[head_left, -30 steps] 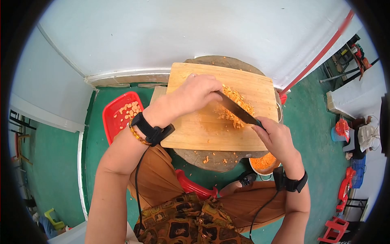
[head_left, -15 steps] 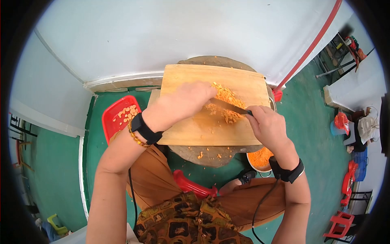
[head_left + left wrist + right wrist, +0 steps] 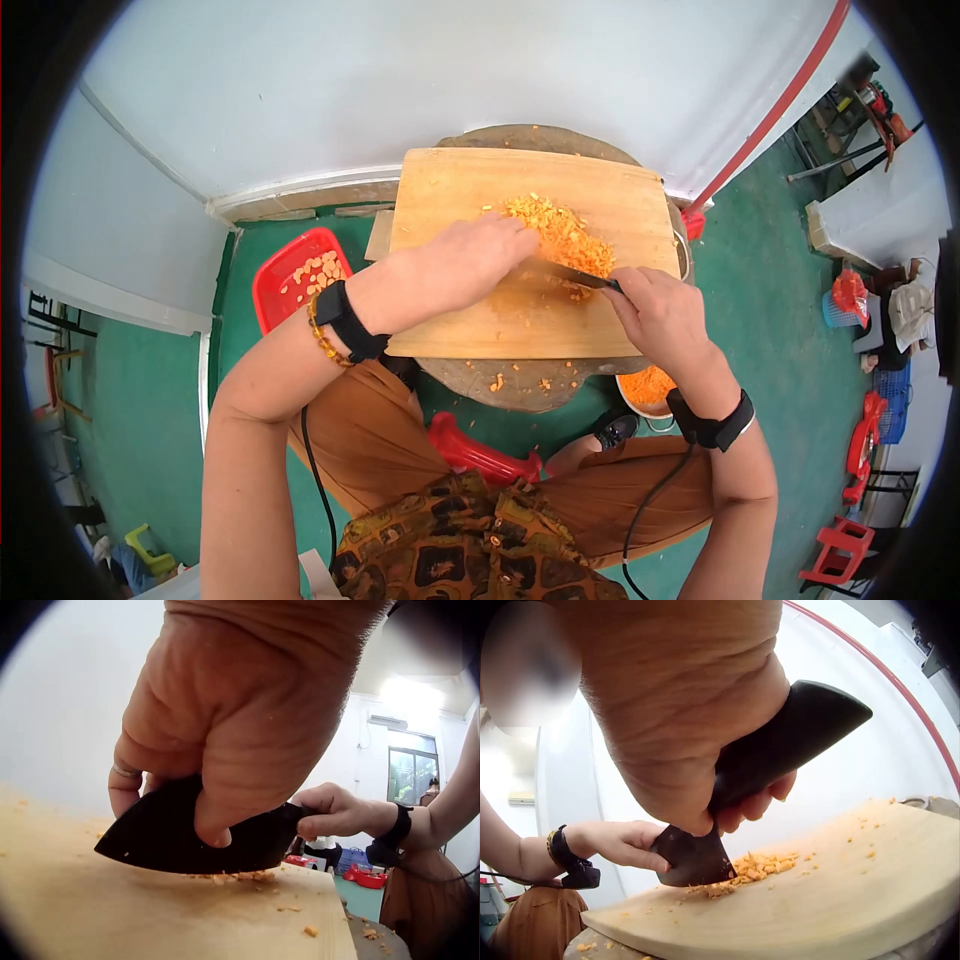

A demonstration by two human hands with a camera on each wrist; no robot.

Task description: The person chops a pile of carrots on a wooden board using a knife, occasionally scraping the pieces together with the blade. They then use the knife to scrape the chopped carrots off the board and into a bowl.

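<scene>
A dark-bladed kitchen knife (image 3: 574, 274) is held with both hands over a wooden cutting board (image 3: 450, 180). The right hand (image 3: 660, 308) grips its black handle (image 3: 795, 735), fingers curled around it. Near the tip, the left hand (image 3: 465, 265) pinches the blade (image 3: 165, 840), thumb on the near face and fingers behind. The cutting edge is close over the board, with orange bits along it. Finely chopped carrot (image 3: 562, 232) lies in a heap just beyond the blade, and a few crumbs are scattered around.
The board rests on a round, stump-like block (image 3: 470, 385) against a white wall (image 3: 350, 90). A red basin (image 3: 265, 300) with orange slices stands on the left; a pot of chopped carrot (image 3: 648, 388) sits below the board's right corner. A red stool (image 3: 470, 450) is between the legs.
Both hands have shifted the knife: the left hand came toward the body, the right moved slightly away from it. The blade lies less steeply across the board, and more of the chopped carrot shows beyond it.
</scene>
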